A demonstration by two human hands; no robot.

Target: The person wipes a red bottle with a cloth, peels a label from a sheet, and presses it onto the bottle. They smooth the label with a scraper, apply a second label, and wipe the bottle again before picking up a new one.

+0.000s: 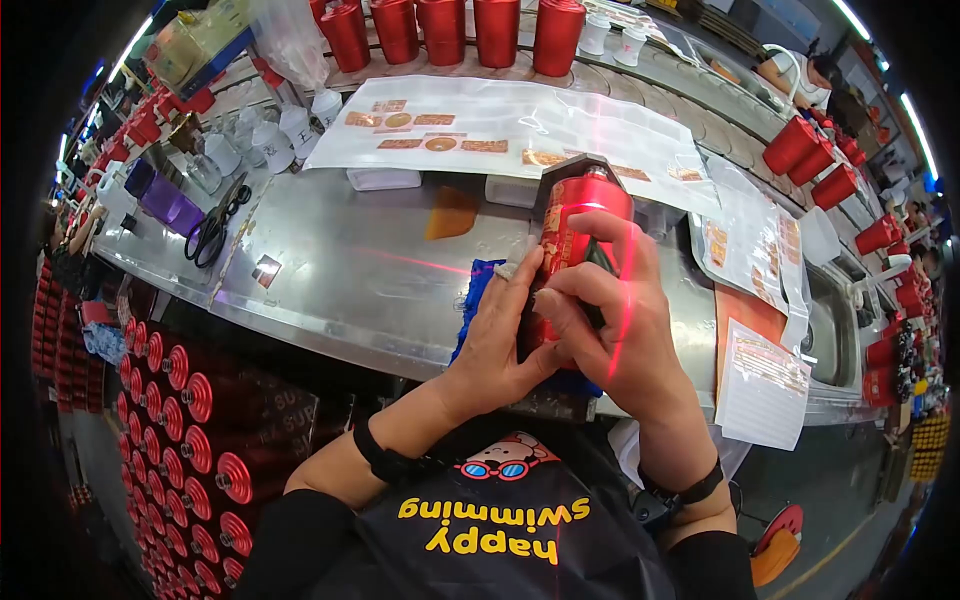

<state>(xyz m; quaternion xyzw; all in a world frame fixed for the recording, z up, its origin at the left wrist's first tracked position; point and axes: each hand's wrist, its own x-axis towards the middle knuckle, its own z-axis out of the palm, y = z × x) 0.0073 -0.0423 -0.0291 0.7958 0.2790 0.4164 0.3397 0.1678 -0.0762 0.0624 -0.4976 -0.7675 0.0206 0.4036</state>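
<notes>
A shiny red bottle (592,195) with gold print on its side lies tilted on a blue cloth (478,292) at the bench's front edge, its far end against a dark angular holder (556,172). My left hand (495,335) grips the near left side of the bottle, fingers stretched along it and thumb across. Over the bottle's right side, my right hand (622,310) is curled with its fingers bent. A dark, greenish thing (600,257) shows between its fingers, too covered to name. Red laser lines cross the bottle and my right hand.
White decal sheets (480,105) with gold prints lie behind the bottle. Black scissors (215,228), a purple container (165,200) and small white bottles stand left. Red bottles (495,35) line the back. Right are a printed paper (765,385), a sink (830,320) and a seated person (800,80).
</notes>
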